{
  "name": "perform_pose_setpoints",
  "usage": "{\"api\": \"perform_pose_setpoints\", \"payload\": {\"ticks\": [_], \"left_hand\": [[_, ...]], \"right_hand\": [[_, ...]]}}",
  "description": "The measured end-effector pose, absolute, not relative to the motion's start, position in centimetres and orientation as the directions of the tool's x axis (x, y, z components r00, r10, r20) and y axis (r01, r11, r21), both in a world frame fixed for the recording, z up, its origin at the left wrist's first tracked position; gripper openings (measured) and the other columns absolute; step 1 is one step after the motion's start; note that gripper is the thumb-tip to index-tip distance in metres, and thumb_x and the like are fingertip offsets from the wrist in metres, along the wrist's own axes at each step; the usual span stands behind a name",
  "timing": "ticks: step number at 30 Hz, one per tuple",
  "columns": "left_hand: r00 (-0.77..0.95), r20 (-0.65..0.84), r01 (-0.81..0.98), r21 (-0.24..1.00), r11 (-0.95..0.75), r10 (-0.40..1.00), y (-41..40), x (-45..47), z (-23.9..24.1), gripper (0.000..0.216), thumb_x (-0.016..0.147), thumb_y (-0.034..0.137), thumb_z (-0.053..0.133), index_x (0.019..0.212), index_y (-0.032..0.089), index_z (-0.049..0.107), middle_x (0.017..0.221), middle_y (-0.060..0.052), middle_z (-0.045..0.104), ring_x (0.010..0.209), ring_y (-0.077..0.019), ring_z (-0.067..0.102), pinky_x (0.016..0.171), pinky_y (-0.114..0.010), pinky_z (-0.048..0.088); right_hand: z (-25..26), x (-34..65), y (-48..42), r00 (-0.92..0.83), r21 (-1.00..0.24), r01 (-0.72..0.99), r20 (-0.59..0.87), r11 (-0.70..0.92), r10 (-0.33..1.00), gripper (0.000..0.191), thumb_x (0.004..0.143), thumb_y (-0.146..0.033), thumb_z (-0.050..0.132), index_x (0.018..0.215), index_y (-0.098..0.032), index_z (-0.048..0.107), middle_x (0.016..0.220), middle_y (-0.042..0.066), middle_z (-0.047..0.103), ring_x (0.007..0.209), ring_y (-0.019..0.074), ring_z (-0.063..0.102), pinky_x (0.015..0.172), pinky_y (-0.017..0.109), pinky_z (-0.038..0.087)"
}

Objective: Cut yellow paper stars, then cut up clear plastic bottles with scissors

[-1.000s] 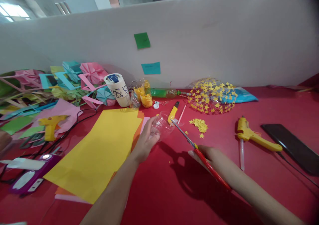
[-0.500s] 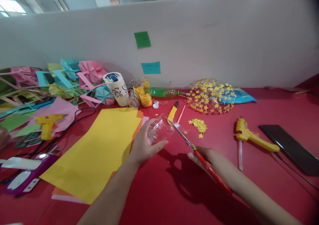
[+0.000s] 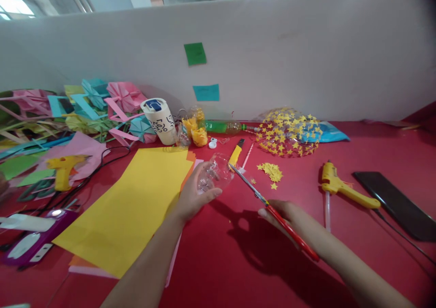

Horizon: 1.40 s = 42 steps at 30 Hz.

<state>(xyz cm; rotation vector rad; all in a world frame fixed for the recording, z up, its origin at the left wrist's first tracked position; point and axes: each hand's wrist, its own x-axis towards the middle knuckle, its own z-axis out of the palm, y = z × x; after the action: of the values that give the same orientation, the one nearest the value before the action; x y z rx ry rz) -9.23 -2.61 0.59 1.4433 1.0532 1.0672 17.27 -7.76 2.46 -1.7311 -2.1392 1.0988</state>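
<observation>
My left hand (image 3: 192,194) is closed round a clear plastic bottle piece (image 3: 215,174), held above the red table (image 3: 218,262). My right hand (image 3: 288,215) grips red-handled scissors (image 3: 269,203). Their blades point up and left, and the tips touch the rim of the clear piece. A yellow utility knife (image 3: 235,153) lies just behind the blade tips. Loose yellow paper stars (image 3: 271,171) lie to the right of the blades.
Yellow paper sheets (image 3: 136,203) lie to the left. Behind stand a white cup (image 3: 160,121), a green bottle (image 3: 221,126) and a star-covered clear dome (image 3: 289,133). Two yellow glue guns (image 3: 340,187) (image 3: 64,169), a dark flat slab (image 3: 395,203), paper crafts (image 3: 85,112) and a purple device (image 3: 37,240) surround.
My left hand has turned the clear piece a little and shifted it slightly left. The scissors have stayed at its rim.
</observation>
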Motion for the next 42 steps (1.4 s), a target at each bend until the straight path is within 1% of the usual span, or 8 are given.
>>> {"api": "perform_pose_setpoints", "payload": {"ticks": [8, 14, 20, 24, 27, 30, 35, 42], "left_hand": [[0.273, 0.069, 0.047, 0.995, -0.085, 0.96, -2.6, -9.0, 0.8, 0.067, 0.066, 0.043, 0.079, 0.125, 0.023, 0.056, 0.116, -0.011, 0.063, 0.105, -0.0298, 0.06, 0.081, -0.036, 0.049], [0.301, 0.044, 0.006, 0.999, -0.048, 0.953, -2.4, -9.4, 0.4, 0.067, 0.067, 0.044, 0.08, 0.125, 0.022, 0.055, 0.121, -0.013, 0.061, 0.101, -0.0278, 0.061, 0.078, -0.034, 0.048], [0.414, 0.04, -0.192, 0.98, 0.045, 0.909, -2.2, -9.8, 0.3, 0.055, 0.071, 0.04, 0.078, 0.116, 0.028, 0.048, 0.113, -0.006, 0.063, 0.07, -0.0137, 0.062, 0.064, -0.027, 0.047], [0.364, 0.071, -0.237, 0.971, 0.019, 0.929, -1.9, -9.7, 0.5, 0.052, 0.071, 0.041, 0.077, 0.114, 0.022, 0.054, 0.119, -0.01, 0.061, 0.087, -0.0214, 0.066, 0.077, -0.034, 0.051], [0.299, 0.061, -0.254, 0.967, 0.018, 0.952, -1.9, -9.3, 0.3, 0.049, 0.08, 0.045, 0.067, 0.121, 0.021, 0.055, 0.112, -0.009, 0.063, 0.079, -0.0178, 0.064, 0.073, -0.033, 0.05], [0.247, 0.084, -0.134, 0.99, -0.052, 0.965, -2.3, -8.9, 0.0, 0.052, 0.083, 0.05, 0.062, 0.126, 0.022, 0.053, 0.108, -0.009, 0.064, 0.077, -0.0175, 0.062, 0.068, -0.03, 0.049], [0.248, 0.19, 0.136, 0.964, -0.229, 0.95, -2.9, -8.7, 0.1, 0.061, 0.077, 0.058, 0.065, 0.126, 0.022, 0.056, 0.118, -0.011, 0.063, 0.101, -0.028, 0.061, 0.08, -0.035, 0.049], [0.231, 0.187, 0.112, 0.97, -0.217, 0.955, -2.7, -9.2, 0.0, 0.063, 0.077, 0.061, 0.064, 0.125, 0.022, 0.056, 0.12, -0.012, 0.062, 0.1, -0.0275, 0.062, 0.077, -0.034, 0.05]], "right_hand": [[2.5, 17.3, -8.1, -0.316, -0.645, 0.764, -0.32, 0.039, 0.893, 0.048, 0.093, -0.063, 0.04, 0.068, -0.022, 0.04, 0.061, -0.004, 0.041, 0.055, 0.0126, 0.036, 0.052, 0.024, 0.029], [2.1, 17.3, -7.7, -0.289, -0.678, 0.735, -0.289, 0.018, 0.913, 0.054, 0.089, -0.068, 0.045, 0.063, -0.02, 0.042, 0.057, -0.005, 0.038, 0.054, 0.0116, 0.033, 0.05, 0.024, 0.028], [2.1, 17.5, -7.6, -0.283, -0.695, 0.718, -0.28, 0.01, 0.917, 0.056, 0.087, -0.07, 0.046, 0.063, -0.02, 0.042, 0.057, -0.005, 0.036, 0.055, 0.0118, 0.033, 0.052, 0.024, 0.03], [2.4, 17.6, -7.7, -0.28, -0.693, 0.721, -0.283, 0.007, 0.917, 0.056, 0.087, -0.07, 0.046, 0.063, -0.021, 0.043, 0.056, -0.005, 0.039, 0.053, 0.0114, 0.035, 0.049, 0.024, 0.03], [2.7, 17.6, -7.8, -0.275, -0.631, 0.775, -0.283, 0.037, 0.919, 0.055, 0.089, -0.069, 0.045, 0.063, -0.021, 0.042, 0.056, -0.004, 0.044, 0.051, 0.0123, 0.039, 0.05, 0.024, 0.031], [2.9, 17.4, -8.0, -0.282, -0.569, 0.819, -0.294, 0.069, 0.914, 0.052, 0.091, -0.068, 0.04, 0.066, -0.022, 0.041, 0.059, -0.001, 0.05, 0.054, 0.0149, 0.045, 0.053, 0.025, 0.033], [2.8, 17.0, -8.2, -0.281, -0.567, 0.821, -0.303, 0.065, 0.911, 0.049, 0.093, -0.064, 0.039, 0.067, -0.022, 0.041, 0.06, -0.001, 0.052, 0.054, 0.0156, 0.046, 0.054, 0.026, 0.033], [2.2, 17.3, -8.0, -0.283, -0.636, 0.771, -0.299, 0.031, 0.911, 0.052, 0.091, -0.066, 0.043, 0.066, -0.02, 0.046, 0.058, -0.003, 0.046, 0.054, 0.0126, 0.038, 0.05, 0.024, 0.028]]}}
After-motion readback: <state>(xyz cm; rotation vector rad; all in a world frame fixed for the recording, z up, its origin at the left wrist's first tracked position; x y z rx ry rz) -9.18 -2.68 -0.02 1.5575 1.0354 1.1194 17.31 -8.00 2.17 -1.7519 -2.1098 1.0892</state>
